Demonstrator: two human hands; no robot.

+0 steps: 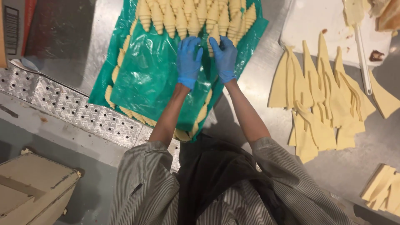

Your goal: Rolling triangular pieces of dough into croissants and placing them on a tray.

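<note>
Both my hands wear blue gloves and reach forward over a green plastic sheet (154,79) that covers a tray. My left hand (188,58) and my right hand (225,56) are together on one rolled raw croissant (212,41), setting it against a row of several rolled croissants (183,18) on the sheet's far part. More rolled pieces (121,54) peek out under the sheet's left and near edges.
Several cut dough triangles (321,96) lie on the steel table (258,71) to the right. A white board (316,21) with a long white tool (363,58) is at far right. Dough strips (383,191) sit at bottom right, a beige crate (33,187) at bottom left.
</note>
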